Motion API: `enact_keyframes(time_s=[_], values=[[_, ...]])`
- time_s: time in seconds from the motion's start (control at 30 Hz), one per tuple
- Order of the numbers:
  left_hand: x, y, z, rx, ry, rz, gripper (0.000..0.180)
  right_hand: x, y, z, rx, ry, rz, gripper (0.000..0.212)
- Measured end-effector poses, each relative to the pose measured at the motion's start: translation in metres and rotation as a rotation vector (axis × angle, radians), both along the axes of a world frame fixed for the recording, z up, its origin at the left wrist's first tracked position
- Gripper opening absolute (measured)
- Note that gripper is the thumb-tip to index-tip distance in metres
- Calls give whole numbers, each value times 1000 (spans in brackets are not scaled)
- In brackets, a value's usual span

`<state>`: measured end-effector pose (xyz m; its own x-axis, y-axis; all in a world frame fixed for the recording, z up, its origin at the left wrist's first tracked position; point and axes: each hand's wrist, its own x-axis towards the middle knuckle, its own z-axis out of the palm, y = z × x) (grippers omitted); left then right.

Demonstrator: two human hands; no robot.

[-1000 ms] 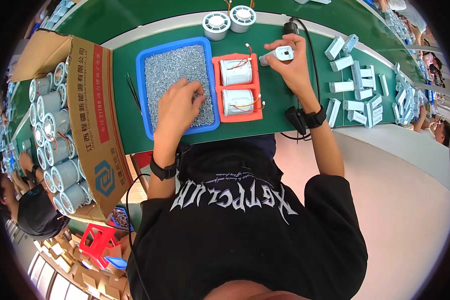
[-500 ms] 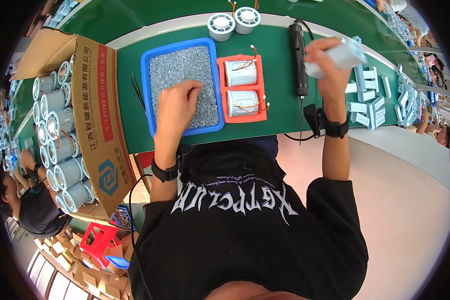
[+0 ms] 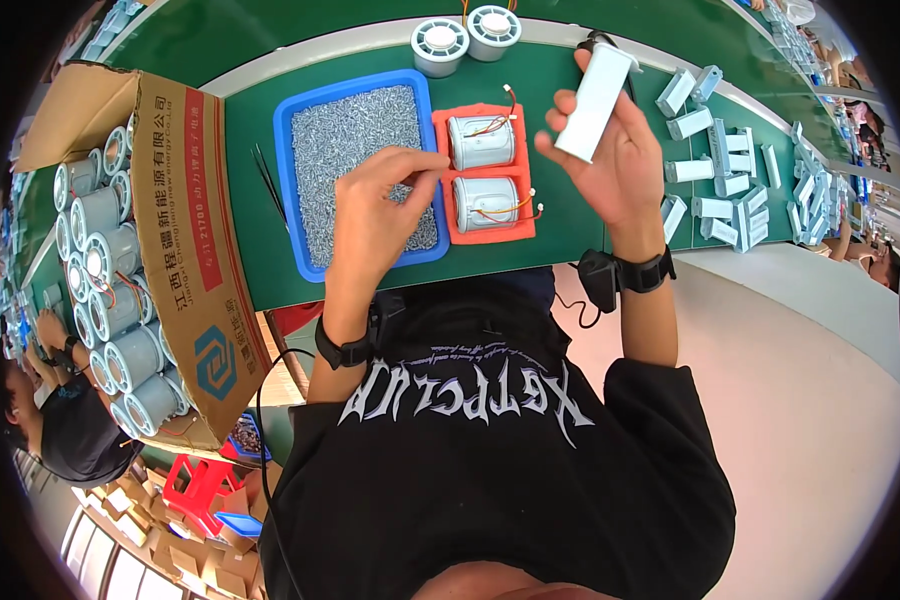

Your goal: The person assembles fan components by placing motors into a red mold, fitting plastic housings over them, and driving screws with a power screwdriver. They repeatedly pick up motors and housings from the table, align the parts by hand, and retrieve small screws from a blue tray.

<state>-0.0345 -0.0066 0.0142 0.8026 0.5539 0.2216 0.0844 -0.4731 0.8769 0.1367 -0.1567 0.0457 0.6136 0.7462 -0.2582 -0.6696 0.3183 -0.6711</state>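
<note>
My left hand (image 3: 385, 205) hovers over the right edge of a blue tray (image 3: 282, 150) of small metal screws (image 3: 355, 130), thumb and forefinger pinched; whatever is between them is too small to make out. My right hand (image 3: 625, 170) is raised, palm up, gripping a long white plastic housing (image 3: 598, 105) tilted over the table. Between the hands, a red-orange foam holder (image 3: 490, 170) cradles two pale cylindrical motor-like units (image 3: 482, 142) with thin coloured wires. The electric screwdriver is mostly hidden behind my right hand.
Two round finned units (image 3: 440, 45) stand at the back. Several white plastic housings (image 3: 715, 208) lie on the right. An open cardboard box (image 3: 195, 250) of cylindrical units is on the left, beside black tweezers (image 3: 268, 185). A co-worker's hand (image 3: 55, 335) shows at far left.
My right hand has brought the white housing leftward and turned it more upright. My left hand has moved right from over the screws to the tray's edge, beside the foam holder.
</note>
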Motion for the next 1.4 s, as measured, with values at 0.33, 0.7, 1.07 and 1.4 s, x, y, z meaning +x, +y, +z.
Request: enact_keyframes(time_s=[0.33,0.7,1.07,1.4], values=[[9,-3,4,-89,-76,25,15,12,-45,-12,-305,-533,177,51],[15,-3,-3,13,-150,51,15,17,-31,-9,296,-354,-23,51],[14,21,-17,414,211,50,17,27,-48,-41,349,-150,-161,49],[63,-8,-7,125,-17,-213,18,31,-14,-13,-260,-776,-126,48]])
